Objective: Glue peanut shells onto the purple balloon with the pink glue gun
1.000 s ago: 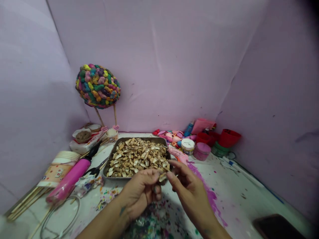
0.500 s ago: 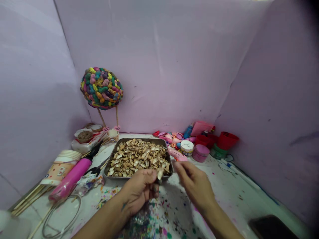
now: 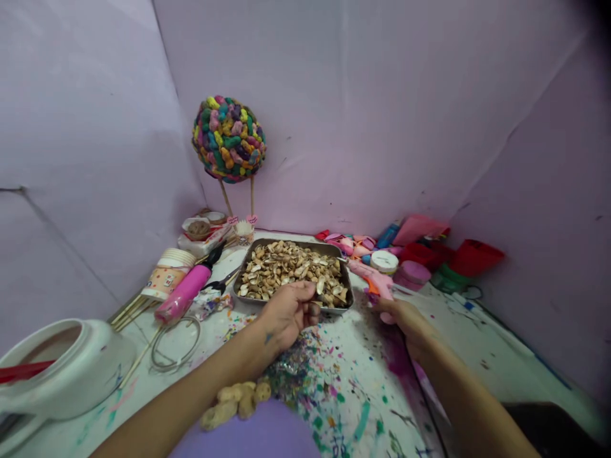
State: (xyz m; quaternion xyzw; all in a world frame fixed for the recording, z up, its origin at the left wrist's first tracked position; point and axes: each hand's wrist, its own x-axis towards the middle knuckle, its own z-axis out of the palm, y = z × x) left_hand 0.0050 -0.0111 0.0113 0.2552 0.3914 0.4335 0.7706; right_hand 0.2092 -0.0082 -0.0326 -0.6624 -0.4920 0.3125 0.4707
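Note:
Between the thumb and fingers of my left hand (image 3: 289, 312) is a pale peanut shell (image 3: 320, 285), at the front edge of a metal tray (image 3: 352, 299). Broken peanut shells (image 3: 286, 264) fill that tray. My right hand (image 3: 405, 323) has its fingers closed round the handle of a pink glue gun (image 3: 375, 278) with an orange trigger; the nozzle points left, toward the tray's right rim. Low in the view, partly behind my left forearm, shows a purple balloon (image 3: 258, 429) with several peanut shells (image 3: 236, 401) on its upper side.
A ball of coloured peanut shells (image 3: 229, 140) stands on sticks at the back. On the left are a white pot (image 3: 95, 369), a pink balloon pump (image 3: 184, 294), paper cups (image 3: 167, 273) and a wire coil (image 3: 176, 343). Jars (image 3: 384, 261) and red cups (image 3: 475, 257) stand at the right.
My right hand has closed on the glue gun. My left hand still holds a shell. The view has shifted, bringing the purple balloon and white pot into sight.

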